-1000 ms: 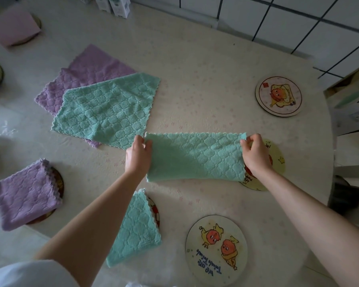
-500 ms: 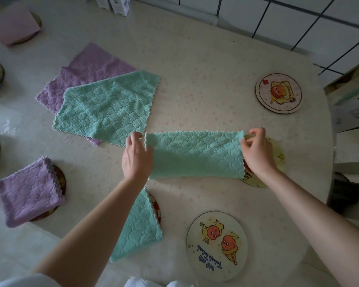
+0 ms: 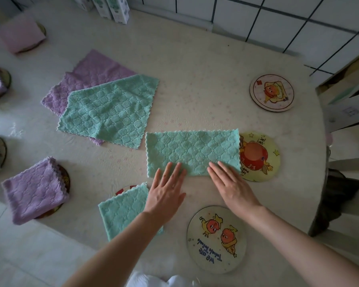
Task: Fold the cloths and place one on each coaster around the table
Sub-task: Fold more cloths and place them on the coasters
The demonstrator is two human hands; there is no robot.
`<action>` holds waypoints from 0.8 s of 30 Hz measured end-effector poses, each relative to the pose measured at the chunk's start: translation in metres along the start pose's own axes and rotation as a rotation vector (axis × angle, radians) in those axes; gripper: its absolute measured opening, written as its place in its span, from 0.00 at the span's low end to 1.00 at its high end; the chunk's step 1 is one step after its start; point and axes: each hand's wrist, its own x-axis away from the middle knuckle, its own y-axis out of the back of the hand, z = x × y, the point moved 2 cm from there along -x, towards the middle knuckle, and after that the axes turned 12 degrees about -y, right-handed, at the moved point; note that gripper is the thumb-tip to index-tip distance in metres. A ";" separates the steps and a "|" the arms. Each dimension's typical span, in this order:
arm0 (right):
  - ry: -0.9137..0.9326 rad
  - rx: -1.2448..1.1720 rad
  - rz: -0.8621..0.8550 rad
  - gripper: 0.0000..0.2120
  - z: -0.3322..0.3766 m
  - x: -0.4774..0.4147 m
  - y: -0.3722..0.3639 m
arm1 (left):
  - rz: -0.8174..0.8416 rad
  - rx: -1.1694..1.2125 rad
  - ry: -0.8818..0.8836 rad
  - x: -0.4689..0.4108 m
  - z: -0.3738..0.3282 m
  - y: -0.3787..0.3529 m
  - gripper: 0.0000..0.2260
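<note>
Nearest me, the two-figure coaster (image 3: pixel 217 239) sits bare at the table (image 3: pixel 195 83) edge, just right of my left forearm. Left of that coaster, a folded green cloth (image 3: pixel 122 210) covers another coaster, partly under my left arm. My left hand (image 3: pixel 166 193) and right hand (image 3: pixel 232 187) both lie flat with fingers spread, gripping nothing. Only their fingertips press the near edge of the half-folded green cloth (image 3: pixel 192 152), which lies as a long strip just beyond the two-figure coaster. The strip's right end overlaps the yellow coaster (image 3: pixel 259 156). Far left of the two-figure coaster, a folded purple cloth (image 3: pixel 34 193) rests on its own coaster. Beyond the strip and to the left, an unfolded green cloth (image 3: pixel 110 110) lies open over an unfolded purple cloth (image 3: pixel 93 75). Far right, beyond the yellow one, a round coaster (image 3: pixel 272 93) stands bare.
</note>
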 end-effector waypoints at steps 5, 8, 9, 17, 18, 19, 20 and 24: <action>-0.023 0.086 -0.025 0.43 -0.020 0.014 0.009 | 0.028 -0.054 0.224 0.031 0.012 -0.003 0.32; -0.043 0.127 0.004 0.41 -0.019 0.012 0.010 | 0.058 -0.059 0.255 0.037 0.013 -0.004 0.34; -0.054 0.132 0.019 0.40 -0.016 0.009 0.010 | 0.060 -0.067 0.251 0.035 0.014 -0.003 0.35; -0.148 0.265 0.206 0.38 -0.001 -0.021 0.028 | 0.041 -0.134 0.270 0.014 0.033 0.009 0.37; -0.158 0.284 0.213 0.37 0.001 -0.023 0.031 | 0.042 -0.128 0.276 0.012 0.034 0.011 0.37; -0.166 0.292 0.214 0.37 0.002 -0.024 0.033 | 0.045 -0.121 0.284 0.009 0.035 0.013 0.37; -0.173 0.286 0.208 0.36 0.003 -0.025 0.035 | 0.049 -0.109 0.296 0.006 0.035 0.013 0.38; -0.183 0.169 0.137 0.29 0.001 -0.021 0.043 | 0.074 -0.071 0.356 0.000 0.029 0.019 0.37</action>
